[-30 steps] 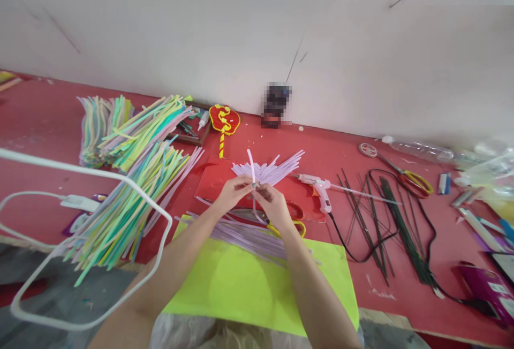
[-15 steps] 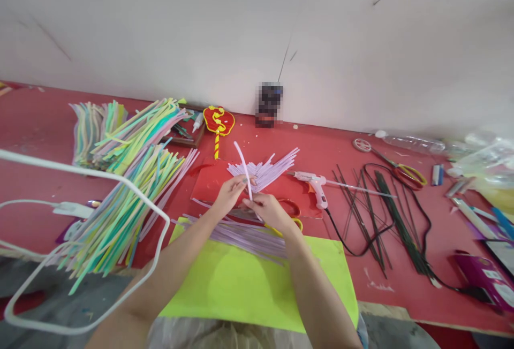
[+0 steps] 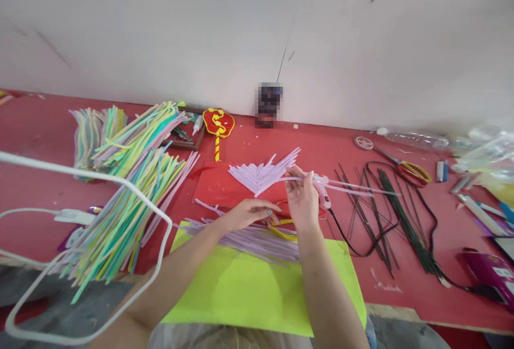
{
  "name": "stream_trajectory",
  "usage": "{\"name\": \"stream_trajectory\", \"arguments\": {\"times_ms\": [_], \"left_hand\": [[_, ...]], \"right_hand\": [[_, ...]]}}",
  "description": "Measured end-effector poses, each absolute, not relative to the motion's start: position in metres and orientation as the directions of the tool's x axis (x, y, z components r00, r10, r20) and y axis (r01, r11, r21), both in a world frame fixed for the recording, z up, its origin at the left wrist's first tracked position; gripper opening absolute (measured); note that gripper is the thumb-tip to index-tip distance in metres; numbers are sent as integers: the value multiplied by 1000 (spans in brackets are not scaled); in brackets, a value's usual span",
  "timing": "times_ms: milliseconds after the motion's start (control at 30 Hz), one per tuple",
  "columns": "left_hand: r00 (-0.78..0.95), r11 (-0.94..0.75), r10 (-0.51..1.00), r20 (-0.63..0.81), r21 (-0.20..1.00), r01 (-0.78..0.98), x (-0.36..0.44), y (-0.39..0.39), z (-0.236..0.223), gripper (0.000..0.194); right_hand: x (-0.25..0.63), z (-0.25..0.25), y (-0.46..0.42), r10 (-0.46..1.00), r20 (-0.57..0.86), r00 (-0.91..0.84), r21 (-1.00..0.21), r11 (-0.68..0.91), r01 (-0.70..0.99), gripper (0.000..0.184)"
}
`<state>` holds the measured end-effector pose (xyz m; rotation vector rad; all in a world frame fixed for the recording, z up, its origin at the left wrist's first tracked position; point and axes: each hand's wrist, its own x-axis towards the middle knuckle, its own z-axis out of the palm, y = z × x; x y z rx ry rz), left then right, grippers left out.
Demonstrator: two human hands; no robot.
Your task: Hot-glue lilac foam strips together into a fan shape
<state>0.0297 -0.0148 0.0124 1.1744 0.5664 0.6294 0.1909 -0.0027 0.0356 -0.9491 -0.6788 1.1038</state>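
Observation:
My right hand [image 3: 302, 196] grips a long lavender pipe cleaner [image 3: 353, 191] between thumb and fingers. The strip runs sideways in front of the pink glue gun [image 3: 322, 194] and its clear glue stick. My left hand [image 3: 255, 213] reaches over scissors with yellow and red handles [image 3: 284, 233], fingers loosely stretched; whether it touches them I cannot tell. Just beyond both hands, a V-shaped fan of lavender pipe cleaners [image 3: 257, 176] lies on a red board [image 3: 212, 186]. Below my left hand, a bundle of lavender pipe cleaners [image 3: 249, 242] rests partly on a yellow-green sheet [image 3: 236, 290].
Multicoloured pipe cleaner bundles [image 3: 124, 204] lie left, behind a white tubular frame [image 3: 164, 231]. A red and yellow fan-shaped piece [image 3: 219, 122] lies at the back. Dark green wires [image 3: 405, 220], a black cord, other scissors [image 3: 413, 172] and a plastic bottle [image 3: 417, 139] are right.
My right hand has moved right and up with the pipe cleaner, which turned from upright to sideways. My left hand has let go of the strip and come down toward the scissors.

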Motion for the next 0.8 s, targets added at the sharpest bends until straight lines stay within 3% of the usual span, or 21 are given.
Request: {"name": "stream_trajectory", "arguments": {"times_ms": [167,400,633,800], "left_hand": [[440,151,898,-21,953,-263,24,-5,15,59],[308,106,951,-25,963,-249,5,11,14,37],[298,161,952,-70,943,-292,-8,20,5,33],[174,149,982,-73,865,-478,-11,21,7,42]], "right_hand": [[178,28,-5,952,-12,307,-957,79,-281,44],[171,27,-9,988,-31,153,-942,23,-336,45],[192,23,3,935,48,353,-945,157,-287,44],[195,19,6,913,26,408,-924,177,-338,39]]}}
